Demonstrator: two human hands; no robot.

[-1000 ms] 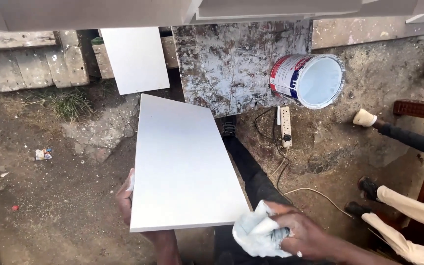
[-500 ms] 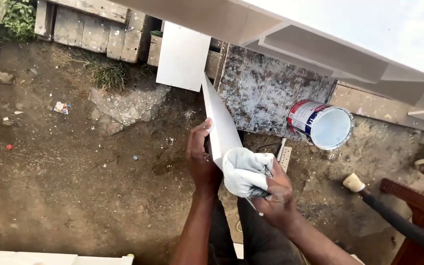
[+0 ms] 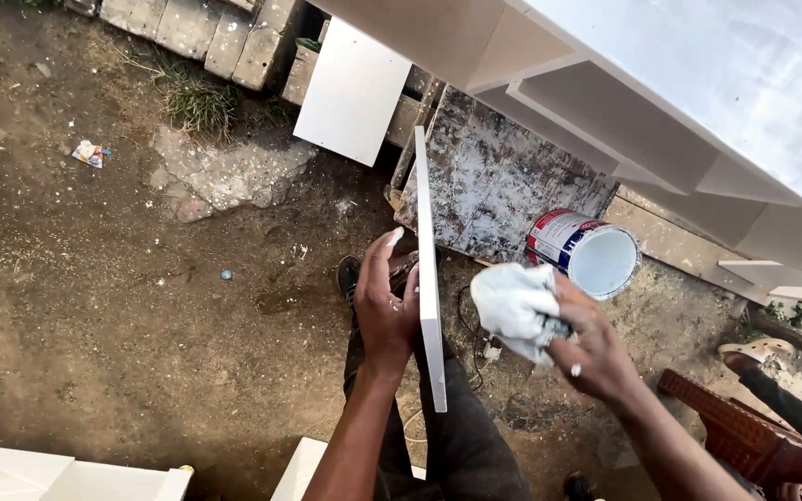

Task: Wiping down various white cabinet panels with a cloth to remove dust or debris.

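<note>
A white painted board [image 3: 429, 278] stands on edge in front of me, so only its thin long edge shows. My left hand [image 3: 384, 311] grips it from the left side, fingers pressed flat against its face. To the right of the board, my right hand [image 3: 587, 348] is closed around a crumpled white cloth [image 3: 512, 306]; the cloth is a short way off the board. An open can of white paint [image 3: 591, 255] lies tilted on the ground just beyond the cloth.
A second white board [image 3: 355, 88] leans against pallet planks [image 3: 206, 28]. A paint-spattered slab [image 3: 503, 176] lies behind the can. A white shelf unit [image 3: 624, 102] runs along the upper right. White pieces [image 3: 58, 473] sit at lower left. Another person's leg and sandal [image 3: 772, 371] at right.
The board went from lying flat, face up, to standing on edge. My left hand moved from its underside to its left face. The cloth hand moved off to the board's right.
</note>
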